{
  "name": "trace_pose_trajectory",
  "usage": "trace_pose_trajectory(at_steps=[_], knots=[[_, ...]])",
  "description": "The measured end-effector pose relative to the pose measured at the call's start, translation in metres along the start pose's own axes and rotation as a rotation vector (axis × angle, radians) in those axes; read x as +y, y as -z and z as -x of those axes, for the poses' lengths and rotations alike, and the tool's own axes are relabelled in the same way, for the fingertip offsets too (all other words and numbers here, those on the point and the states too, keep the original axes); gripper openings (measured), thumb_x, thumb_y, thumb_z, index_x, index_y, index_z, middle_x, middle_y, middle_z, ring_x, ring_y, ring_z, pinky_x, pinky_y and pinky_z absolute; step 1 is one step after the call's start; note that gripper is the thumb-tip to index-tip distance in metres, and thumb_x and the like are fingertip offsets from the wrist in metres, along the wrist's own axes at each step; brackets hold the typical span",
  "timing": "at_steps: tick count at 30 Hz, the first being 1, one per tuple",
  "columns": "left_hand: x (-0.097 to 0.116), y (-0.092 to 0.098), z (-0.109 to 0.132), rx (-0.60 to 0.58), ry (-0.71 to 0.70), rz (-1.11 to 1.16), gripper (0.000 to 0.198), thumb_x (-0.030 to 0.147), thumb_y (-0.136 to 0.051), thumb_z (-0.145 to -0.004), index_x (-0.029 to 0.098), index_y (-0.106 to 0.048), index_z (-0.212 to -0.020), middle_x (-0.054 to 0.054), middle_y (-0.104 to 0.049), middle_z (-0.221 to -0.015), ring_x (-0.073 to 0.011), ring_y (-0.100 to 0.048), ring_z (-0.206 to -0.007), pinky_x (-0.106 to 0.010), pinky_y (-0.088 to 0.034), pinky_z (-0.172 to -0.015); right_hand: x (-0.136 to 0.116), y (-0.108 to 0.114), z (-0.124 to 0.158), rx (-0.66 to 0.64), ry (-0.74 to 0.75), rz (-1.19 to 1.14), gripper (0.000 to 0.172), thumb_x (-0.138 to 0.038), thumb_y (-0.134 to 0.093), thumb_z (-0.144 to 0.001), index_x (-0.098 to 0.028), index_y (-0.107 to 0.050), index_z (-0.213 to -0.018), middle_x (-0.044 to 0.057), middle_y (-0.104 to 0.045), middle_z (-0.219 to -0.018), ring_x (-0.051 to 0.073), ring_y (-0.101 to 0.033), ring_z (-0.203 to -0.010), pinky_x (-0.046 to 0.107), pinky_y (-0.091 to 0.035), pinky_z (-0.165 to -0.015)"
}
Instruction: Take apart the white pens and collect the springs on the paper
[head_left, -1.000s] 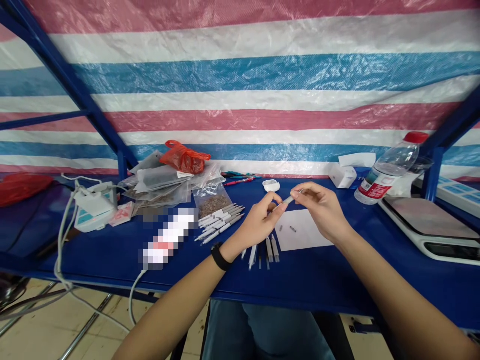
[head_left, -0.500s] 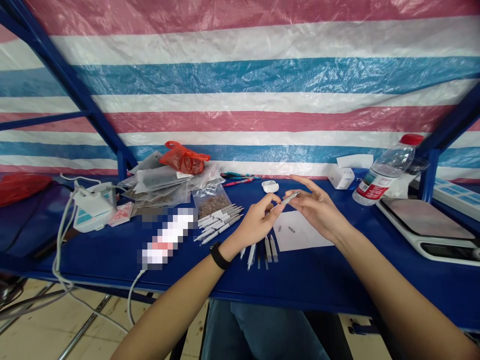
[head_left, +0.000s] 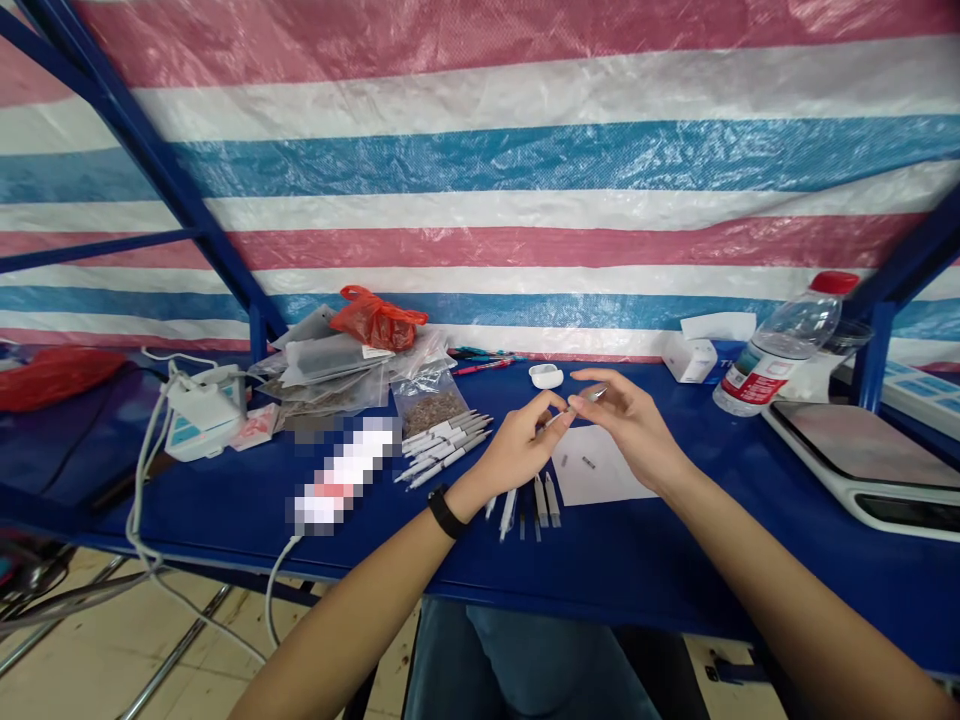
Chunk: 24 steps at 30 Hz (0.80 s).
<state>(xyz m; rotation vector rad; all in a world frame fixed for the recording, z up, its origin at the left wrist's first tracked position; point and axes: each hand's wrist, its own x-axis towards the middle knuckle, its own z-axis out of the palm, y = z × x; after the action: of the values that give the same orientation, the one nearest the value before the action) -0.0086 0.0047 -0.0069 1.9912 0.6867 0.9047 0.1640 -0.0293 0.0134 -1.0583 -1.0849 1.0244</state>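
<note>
Between my two hands is a white pen with a silvery tip (head_left: 596,393), held over the table. My left hand (head_left: 523,440) pinches its rear part between thumb and fingers. My right hand (head_left: 632,420) closes its thumb and fingers on the front part near the tip, which partly hides the pen. Below the hands lies a sheet of white paper (head_left: 607,480) with two small springs (head_left: 589,462) on it. To its left, pen parts (head_left: 547,500) lie side by side, some half covered by my left hand. A bunch of white pens (head_left: 450,447) rests farther left.
Behind the pens are a bag of brown bits (head_left: 429,408), flat plastic bags (head_left: 330,365) and a red bag (head_left: 379,318). A white earphone case (head_left: 546,376) sits beyond my hands. On the right stand a bottle (head_left: 784,350) and a scale (head_left: 862,455). Cables (head_left: 139,500) hang at the left.
My right hand's fingers have closed in around the pen's front part; they were more spread before. The whole view has shifted slightly.
</note>
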Motion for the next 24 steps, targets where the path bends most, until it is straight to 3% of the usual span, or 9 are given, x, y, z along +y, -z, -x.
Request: trace_pose_trajectory(at_steps=[3,7,9,12,16,19,24], knots=[[-0.0004,0.0013,0.0004,0.008,0.010,-0.007,0.029,0.049,-0.046,-0.102,0.021,-0.050,-0.095,0.009,-0.037,-0.059,-0.0112,-0.036,-0.054,-0.026,-0.026,-0.059,0.0018,0.0000,-0.0004,-0.016,-0.044,-0.024,0.052,-0.034,-0.095,-0.056,-0.026,-0.074,-0.103,-0.003,-0.068,-0.070,0.019,-0.067,-0.075,0.043,-0.054,-0.087],[-0.0001,0.0018,0.0010,-0.006,0.010,-0.014,0.031,0.051,-0.045,-0.102,0.021,-0.051,-0.097,0.009,-0.038,-0.059,-0.0114,-0.037,-0.055,-0.026,-0.027,-0.059,0.0011,-0.0012,0.0006,-0.082,0.007,-0.050,0.051,-0.034,-0.092,-0.063,-0.031,-0.072,-0.110,0.002,-0.076,-0.102,0.023,-0.070,-0.097,0.045,-0.055,-0.092],[-0.0003,0.0018,0.0009,-0.013,0.004,-0.010,0.031,0.051,-0.045,-0.102,0.021,-0.052,-0.098,0.009,-0.039,-0.059,-0.0114,-0.036,-0.054,-0.026,-0.026,-0.058,0.0022,-0.0025,0.0009,-0.045,0.038,0.021,0.045,-0.040,-0.091,-0.064,-0.028,-0.073,-0.103,0.001,-0.074,-0.090,0.023,-0.070,-0.089,0.044,-0.056,-0.087],[-0.0009,0.0021,0.0003,-0.006,0.003,-0.019,0.030,0.050,-0.046,-0.102,0.021,-0.052,-0.097,0.009,-0.039,-0.059,-0.0113,-0.036,-0.053,-0.026,-0.026,-0.057,0.0035,-0.0026,0.0002,-0.008,-0.002,0.032,0.052,-0.043,-0.095,-0.059,-0.026,-0.072,-0.102,-0.003,-0.068,-0.069,0.020,-0.067,-0.073,0.043,-0.056,-0.082],[-0.0008,0.0030,-0.0003,0.002,0.006,-0.025,0.031,0.051,-0.046,-0.102,0.021,-0.053,-0.098,0.009,-0.039,-0.059,-0.0121,-0.038,-0.055,-0.026,-0.028,-0.059,0.0002,-0.0009,-0.0005,-0.071,-0.035,-0.078,0.064,-0.038,-0.096,-0.056,-0.030,-0.071,-0.114,0.000,-0.077,-0.086,0.022,-0.072,-0.084,0.045,-0.055,-0.089],[-0.0007,0.0039,-0.0002,0.003,0.004,-0.020,0.032,0.052,-0.045,-0.102,0.021,-0.052,-0.098,0.008,-0.039,-0.059,-0.0122,-0.039,-0.056,-0.026,-0.028,-0.060,-0.0007,-0.0025,-0.0005,-0.027,0.005,-0.050,0.057,-0.039,-0.095,-0.057,-0.030,-0.073,-0.109,0.001,-0.077,-0.095,0.021,-0.071,-0.088,0.041,-0.055,-0.087],[-0.0017,0.0042,0.0002,0.008,0.013,-0.050,0.031,0.051,-0.045,-0.102,0.021,-0.052,-0.097,0.008,-0.037,-0.059,-0.0119,-0.036,-0.054,-0.027,-0.026,-0.058,0.0038,-0.0043,-0.0012,0.094,0.013,0.056,0.051,-0.040,-0.097,-0.052,-0.025,-0.075,-0.095,-0.006,-0.061,-0.061,0.016,-0.062,-0.064,0.037,-0.053,-0.073]])
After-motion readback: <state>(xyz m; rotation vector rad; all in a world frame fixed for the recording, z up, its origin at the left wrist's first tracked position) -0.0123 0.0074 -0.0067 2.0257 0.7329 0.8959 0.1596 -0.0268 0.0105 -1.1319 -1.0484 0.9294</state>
